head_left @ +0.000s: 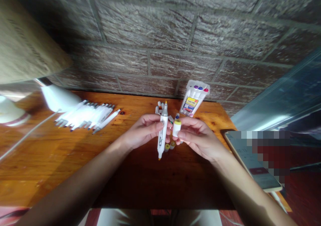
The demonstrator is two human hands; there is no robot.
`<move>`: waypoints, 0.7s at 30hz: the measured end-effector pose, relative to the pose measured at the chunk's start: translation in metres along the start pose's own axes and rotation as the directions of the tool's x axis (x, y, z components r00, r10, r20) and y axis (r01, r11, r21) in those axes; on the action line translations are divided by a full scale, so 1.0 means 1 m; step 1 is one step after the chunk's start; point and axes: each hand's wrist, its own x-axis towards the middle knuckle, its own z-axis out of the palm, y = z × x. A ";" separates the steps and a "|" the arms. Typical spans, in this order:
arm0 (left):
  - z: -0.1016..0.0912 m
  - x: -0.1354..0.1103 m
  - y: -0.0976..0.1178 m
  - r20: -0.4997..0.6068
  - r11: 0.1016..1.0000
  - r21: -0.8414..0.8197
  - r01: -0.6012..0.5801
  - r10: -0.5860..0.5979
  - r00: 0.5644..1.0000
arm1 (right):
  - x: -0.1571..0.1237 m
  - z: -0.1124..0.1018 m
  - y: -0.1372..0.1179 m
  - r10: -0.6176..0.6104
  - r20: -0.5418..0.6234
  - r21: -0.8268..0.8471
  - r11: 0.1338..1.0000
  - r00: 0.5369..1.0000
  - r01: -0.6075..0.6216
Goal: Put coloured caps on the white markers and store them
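Between the fingers of my left hand (145,132) stands a white double-ended marker (163,132), nearly upright, with both yellow-orange tips bare. My right hand (199,137) pinches a white marker cap (177,129) with a yellow top, just right of the marker and apart from it. Two more yellow-topped caps, one a yellow cap (167,147), rest on the table below my fingers. Behind my hands lie several loose caps (159,106), partly hidden by the marker and fingers.
A clear marker case (194,99) holding several markers stands against the brick wall. Many uncapped markers (87,115) lie in a row at left, by a lamp (56,97) with a cable. A tablet (253,162) lies at the right edge of the wooden table (120,172).
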 end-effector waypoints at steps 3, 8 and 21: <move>0.000 0.000 0.000 0.002 1.000 0.006 -0.005 0.005 1.000 | 0.000 0.000 0.000 0.003 -0.003 0.002 1.000 1.000 -0.003; 0.001 0.000 0.000 0.004 1.000 0.009 -0.005 0.005 1.000 | 0.000 0.000 0.001 0.003 0.006 0.003 1.000 1.000 -0.003; -0.002 -0.004 0.000 -0.008 0.991 0.089 0.104 -0.104 0.995 | 0.002 0.001 -0.007 -0.076 -0.216 0.052 0.995 0.974 0.089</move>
